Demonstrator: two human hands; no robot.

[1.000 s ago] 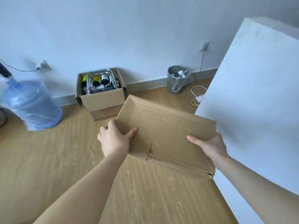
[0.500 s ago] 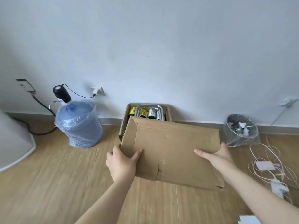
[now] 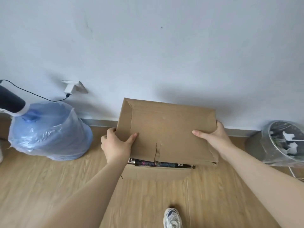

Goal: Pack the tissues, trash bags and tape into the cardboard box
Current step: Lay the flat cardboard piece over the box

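Far left: a water jug wrapped in blue plastic stands on the wooden floor, with a dark pump on its neck. A black cable runs from the pump to a wall socket just above the skirting.

Centre: a flattened cardboard box is held in the air, tilted, its far edge towards the wall. Its near edge is torn at the middle. The left hand has a closed grip on the box's left edge, thumb on the upper face, fingers curled behind. The right hand has the same closed grip on the right edge.

Directly under the held box an open carton sits on the floor. A strip of dark, printed contents shows at its near rim; these cannot be identified.

Bottom centre: one shoe is on the floor.

Far right: a waste bin lined with clear plastic stands by the wall, with white scraps inside.
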